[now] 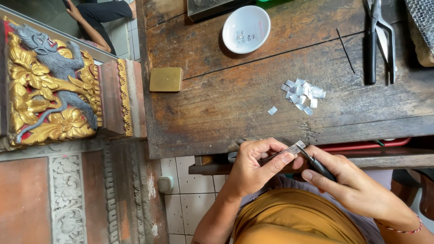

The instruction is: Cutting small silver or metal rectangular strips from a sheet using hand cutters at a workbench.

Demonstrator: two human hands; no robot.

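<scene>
Both hands (pixel 294 169) curled together, pinching perhaps a metal strip (pixel 296 148) and pliers (pixel 318 166).

I see my left hand (pixel 253 167) curled, thumb and forefinger pinched together at the tips. My right hand (pixel 348 183) faces it, fingers (pixel 316 177) wrapped closed, forefinger stretched forward. Both forearms angle inward, fingertips nearly touching.

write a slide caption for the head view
Left hand holds a small metal strip while right hand grips a dark-handled tool at a wooden bench.
</scene>
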